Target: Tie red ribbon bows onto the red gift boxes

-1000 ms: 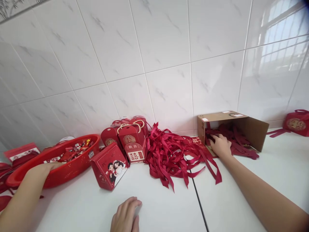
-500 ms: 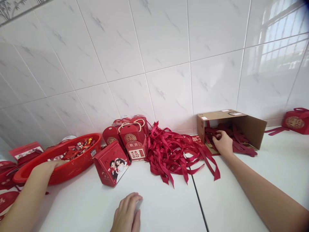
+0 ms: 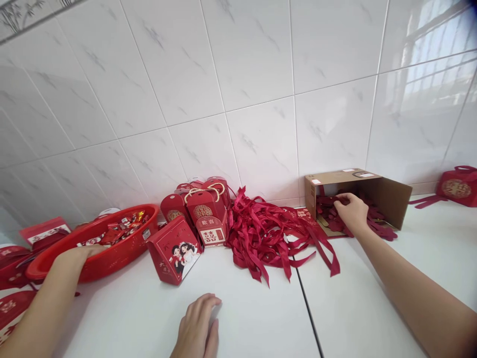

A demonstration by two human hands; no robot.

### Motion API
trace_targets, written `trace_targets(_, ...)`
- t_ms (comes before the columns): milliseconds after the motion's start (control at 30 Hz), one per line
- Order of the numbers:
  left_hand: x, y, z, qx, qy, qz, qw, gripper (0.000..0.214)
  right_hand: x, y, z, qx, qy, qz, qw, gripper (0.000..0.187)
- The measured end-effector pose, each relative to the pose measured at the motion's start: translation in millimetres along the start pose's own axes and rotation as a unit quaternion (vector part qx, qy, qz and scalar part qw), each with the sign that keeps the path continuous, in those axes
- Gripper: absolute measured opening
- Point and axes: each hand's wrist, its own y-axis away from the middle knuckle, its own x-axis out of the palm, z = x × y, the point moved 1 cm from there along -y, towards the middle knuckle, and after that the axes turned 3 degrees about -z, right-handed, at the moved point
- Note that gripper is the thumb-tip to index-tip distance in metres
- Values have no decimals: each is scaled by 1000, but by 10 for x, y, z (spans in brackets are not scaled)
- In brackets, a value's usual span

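Observation:
My left hand (image 3: 199, 325) is low over the white table at the bottom centre. It is empty, its fingers bent slightly and its thumb apart. My right hand (image 3: 352, 214) reaches into the open side of a cardboard box (image 3: 345, 178), fingers curled and pinched. Around it lie dark red flat pieces (image 3: 376, 221); what the fingertips hold is hidden. Left of the box spreads a heap of crimson ribbons (image 3: 261, 233). Nearest my left hand stands a red gift box (image 3: 175, 251) with a printed couple, in front of several red gift boxes (image 3: 203, 209) with gold cord.
Another person's hand (image 3: 76, 256) dips into a red plastic basin (image 3: 126, 256) of wrapped sweets (image 3: 124, 228); its fingers are hidden. More red boxes lie at far left. A ribboned red box (image 3: 456, 186) sits far right. Behind is a tiled wall (image 3: 257, 134).
My right hand has shifted slightly right and up within the cardboard box, its fingers more drawn together. My left hand is nearly still. The other person's hand remains in the basin.

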Motion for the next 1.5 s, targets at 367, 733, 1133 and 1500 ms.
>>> trace_targets(367,-505,-381,-461,-80,133,72,985,28,-1053,724,1339,-193,-69,274,940,22)
trace_targets(733,-1859,-650,-1482,39,340,102,934,21,-1656,1986,2347,-424,-364,217,800,20)
trace_targets(1133,-1876,-404,-1552,110,342,20,933,8,-1759,2251,2372,-462,-369,177,787,28)
trace_targets(1500,-1861,-372,-1575,147,361,-21,921,3,-1802,2297,2430,-445,-380,75,807,14)
